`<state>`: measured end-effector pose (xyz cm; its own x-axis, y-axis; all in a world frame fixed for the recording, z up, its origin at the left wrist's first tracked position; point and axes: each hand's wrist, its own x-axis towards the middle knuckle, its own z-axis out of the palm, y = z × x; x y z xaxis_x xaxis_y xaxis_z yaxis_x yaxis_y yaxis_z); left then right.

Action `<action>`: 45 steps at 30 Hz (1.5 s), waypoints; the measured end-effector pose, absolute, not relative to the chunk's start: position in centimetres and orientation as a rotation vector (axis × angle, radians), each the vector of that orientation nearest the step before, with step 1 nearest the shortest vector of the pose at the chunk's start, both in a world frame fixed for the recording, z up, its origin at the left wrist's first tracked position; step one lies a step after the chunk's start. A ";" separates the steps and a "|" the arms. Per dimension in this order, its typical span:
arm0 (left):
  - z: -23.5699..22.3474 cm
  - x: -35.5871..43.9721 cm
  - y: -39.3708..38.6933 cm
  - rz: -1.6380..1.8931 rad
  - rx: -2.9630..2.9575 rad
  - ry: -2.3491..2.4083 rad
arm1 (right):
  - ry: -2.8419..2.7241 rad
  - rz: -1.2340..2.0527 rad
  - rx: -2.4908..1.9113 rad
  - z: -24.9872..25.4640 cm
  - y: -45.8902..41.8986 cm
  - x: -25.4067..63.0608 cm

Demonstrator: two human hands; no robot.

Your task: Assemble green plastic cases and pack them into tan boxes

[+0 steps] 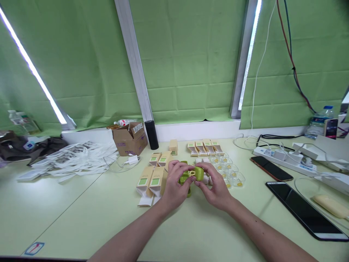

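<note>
- Left hand point(174, 183) and right hand point(215, 185) both closed in a fingertip grip on a small green plastic case point(195, 174), held just above the tabletop point(191, 229).
- Case sits just right of the tan cartons point(152, 178), just left of the clear trays point(229, 171).
- I judge it light, rigid, smooth, a bit slippery; best pinched at its two ends.
- Long axis runs left-right between my hands; pale tab on it faces up, I think.

Two phones point(271, 168) — one cardboard box point(129, 139)
</note>
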<state>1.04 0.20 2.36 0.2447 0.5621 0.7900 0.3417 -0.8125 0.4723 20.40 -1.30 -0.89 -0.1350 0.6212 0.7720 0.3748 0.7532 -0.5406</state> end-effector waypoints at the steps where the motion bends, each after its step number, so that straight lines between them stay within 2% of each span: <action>1: 2.3 1.0 0.2 1.600 2.312 0.849 | -1.754 0.246 -0.787 -0.9 -1.3 20.4; 16: 2.0 1.0 0.4 1.647 2.263 0.788 | -1.787 0.190 -0.768 -0.4 -1.4 20.4; 38: 1.3 0.9 0.7 1.504 2.018 0.801 | -1.852 0.166 -0.745 -0.9 -1.4 20.7; 45: 1.1 1.0 0.9 1.501 1.943 0.821 | -1.804 0.266 -0.760 -0.6 -1.4 20.5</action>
<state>0.98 0.88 1.09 0.1916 0.7449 0.6391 0.1360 -0.6650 0.7343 20.52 -1.44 -0.61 -0.1872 0.6132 0.7674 0.3657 0.7686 -0.5249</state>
